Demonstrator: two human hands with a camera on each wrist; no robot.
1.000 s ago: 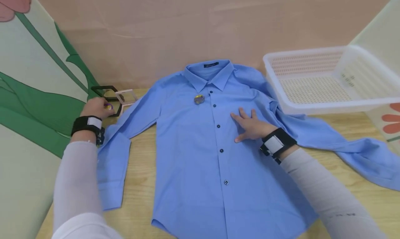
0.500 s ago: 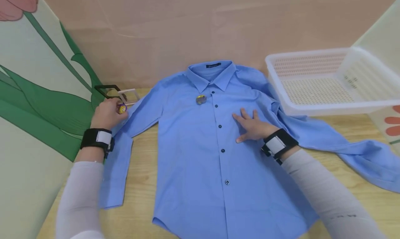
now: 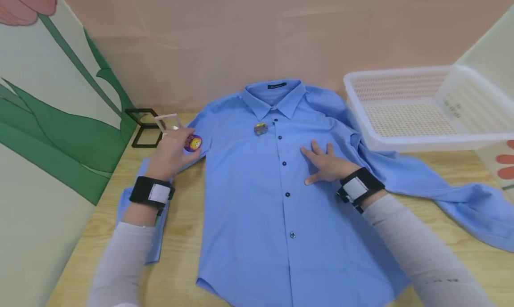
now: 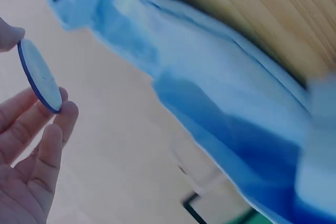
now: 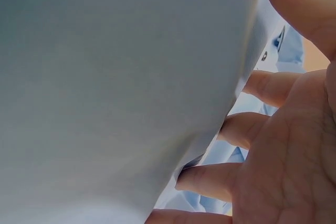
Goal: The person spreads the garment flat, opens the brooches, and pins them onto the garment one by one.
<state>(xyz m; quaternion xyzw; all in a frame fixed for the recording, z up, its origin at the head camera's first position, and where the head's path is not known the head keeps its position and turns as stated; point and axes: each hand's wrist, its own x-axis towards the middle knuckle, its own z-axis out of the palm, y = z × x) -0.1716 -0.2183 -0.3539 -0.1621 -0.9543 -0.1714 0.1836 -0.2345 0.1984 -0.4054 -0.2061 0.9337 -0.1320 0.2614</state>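
A blue button-up shirt [image 3: 245, 186] lies front side up. Over its left sleeve, my left hand [image 3: 170, 153] pinches a round badge [image 3: 193, 143] with a purple rim and a yellow picture. The left wrist view shows the badge's pale back [image 4: 41, 74] between thumb and fingertips. My right hand [image 3: 327, 163] rests on the shirt's chest, fingers spread; in the right wrist view its fingertips [image 5: 202, 177] touch the cloth. Another round badge [image 3: 260, 128], grey and yellow, sits beside the top of the button placket; how it is attached cannot be seen.
A white plastic basket [image 3: 437, 139] stands at the back right, next to the shirt's other sleeve [image 3: 425, 175]. At the back left are an open black frame-like case [image 3: 146, 145] and a pale one [image 3: 168, 118], partly behind my left hand. Walls enclose the wooden table [image 3: 184, 235].
My left hand has come away from the frame-like cases at the left with the badge, moving right over the sleeve. My right hand has stayed on the shirt.
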